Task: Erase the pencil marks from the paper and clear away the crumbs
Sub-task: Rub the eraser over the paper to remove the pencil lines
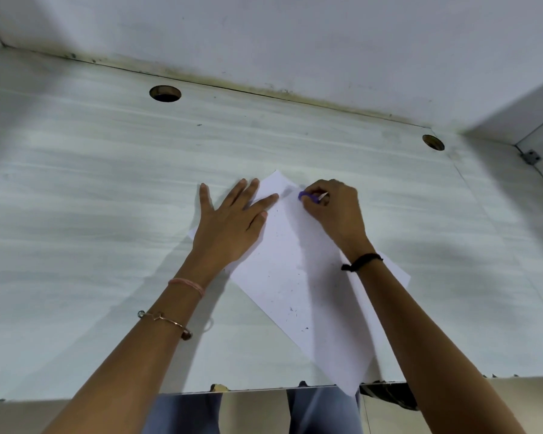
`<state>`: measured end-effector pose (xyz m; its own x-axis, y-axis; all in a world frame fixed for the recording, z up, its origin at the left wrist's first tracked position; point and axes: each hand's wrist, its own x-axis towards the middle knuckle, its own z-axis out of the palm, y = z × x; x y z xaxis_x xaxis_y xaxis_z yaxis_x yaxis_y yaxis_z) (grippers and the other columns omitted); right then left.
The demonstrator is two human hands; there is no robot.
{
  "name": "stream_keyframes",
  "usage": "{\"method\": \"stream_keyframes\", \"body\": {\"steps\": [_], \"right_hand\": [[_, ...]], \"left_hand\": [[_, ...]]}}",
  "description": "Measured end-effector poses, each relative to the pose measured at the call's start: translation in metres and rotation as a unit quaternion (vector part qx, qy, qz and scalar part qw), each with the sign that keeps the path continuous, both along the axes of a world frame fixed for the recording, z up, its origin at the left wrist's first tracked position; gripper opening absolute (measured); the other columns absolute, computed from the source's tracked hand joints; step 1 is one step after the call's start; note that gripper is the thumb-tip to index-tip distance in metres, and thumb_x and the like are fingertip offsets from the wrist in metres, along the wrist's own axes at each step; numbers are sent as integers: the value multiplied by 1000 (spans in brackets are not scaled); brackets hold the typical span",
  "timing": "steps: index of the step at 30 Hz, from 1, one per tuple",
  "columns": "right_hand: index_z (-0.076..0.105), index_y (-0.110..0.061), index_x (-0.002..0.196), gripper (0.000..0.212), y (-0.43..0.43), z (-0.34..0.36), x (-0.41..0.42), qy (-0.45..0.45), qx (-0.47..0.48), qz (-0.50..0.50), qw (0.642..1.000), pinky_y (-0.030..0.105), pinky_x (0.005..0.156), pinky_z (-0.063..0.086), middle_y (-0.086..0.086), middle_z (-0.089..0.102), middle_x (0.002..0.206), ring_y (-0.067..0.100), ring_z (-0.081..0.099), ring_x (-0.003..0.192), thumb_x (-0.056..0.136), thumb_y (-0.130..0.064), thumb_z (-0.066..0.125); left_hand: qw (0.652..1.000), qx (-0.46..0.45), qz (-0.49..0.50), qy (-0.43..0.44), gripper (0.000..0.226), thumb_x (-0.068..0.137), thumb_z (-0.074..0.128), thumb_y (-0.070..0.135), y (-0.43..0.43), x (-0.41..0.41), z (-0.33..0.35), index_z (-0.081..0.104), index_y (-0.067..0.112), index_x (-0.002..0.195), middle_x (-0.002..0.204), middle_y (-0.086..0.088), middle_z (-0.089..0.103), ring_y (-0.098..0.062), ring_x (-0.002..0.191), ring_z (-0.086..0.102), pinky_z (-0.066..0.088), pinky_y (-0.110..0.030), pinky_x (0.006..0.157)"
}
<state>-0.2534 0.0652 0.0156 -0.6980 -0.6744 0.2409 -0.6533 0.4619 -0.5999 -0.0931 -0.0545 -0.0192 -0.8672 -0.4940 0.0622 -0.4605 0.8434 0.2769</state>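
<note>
Our right hand (333, 214) pinches the purple eraser (308, 197) near the paper's (295, 277) far corner. Our left hand (229, 223) lies flat, fingers spread, pinning the sheet to the surface (76, 183). We should rub in short strokes away from the pinning hand, so nothing buckles. Crumbs (292, 309) dot the middle, yet unswept.

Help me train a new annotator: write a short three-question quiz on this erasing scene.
1. True or false: the left hand lies flat with straight fingers, pressing on the paper.
2. Which hand grips the purple eraser? A) left hand B) right hand
3. Fill in: dark crumbs lie scattered on the ____.

Key: 1 true; 2 B; 3 paper.
</note>
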Motion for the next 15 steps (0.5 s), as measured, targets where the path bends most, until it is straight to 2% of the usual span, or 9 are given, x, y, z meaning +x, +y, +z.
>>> {"method": "stream_keyframes", "body": {"steps": [3, 8, 12, 15], "right_hand": [[72, -9, 83, 5, -1, 1, -3, -2, -13, -29, 999, 28, 65, 48, -1, 63, 77, 14, 55, 65, 79, -12, 70], [72, -11, 82, 4, 1, -4, 32, 2, 16, 84, 996, 18, 61, 42, 1, 66, 78, 5, 51, 59, 79, -13, 71], [72, -13, 84, 6, 7, -6, -1, -25, -35, -13, 999, 14, 62, 42, 2, 68, 83, 5, 54, 61, 79, -13, 70], [71, -11, 85, 6, 8, -9, -9, -36, -36, -30, 998, 9, 59, 41, 4, 68, 87, 6, 53, 60, 80, -13, 69]], "left_hand": [[1000, 0, 1, 5, 46, 102, 13, 39, 0, 0, 0, 8, 52, 145, 160, 13, -1, -5, 146, -6, -9, -64, 110], [1000, -3, 1, 9, 46, 102, 12, 40, 0, 0, -2, 6, 54, 145, 160, 12, -2, -5, 146, -5, -9, -64, 109], [1000, 6, -4, 1, 46, 102, 14, 38, 0, 1, 1, 10, 51, 146, 160, 13, -1, -4, 146, -5, -9, -63, 109], [999, 38, -10, 30, 46, 103, 24, 31, -3, 2, 4, 20, 44, 147, 159, 13, 9, -2, 146, 2, -8, -60, 111]]}}
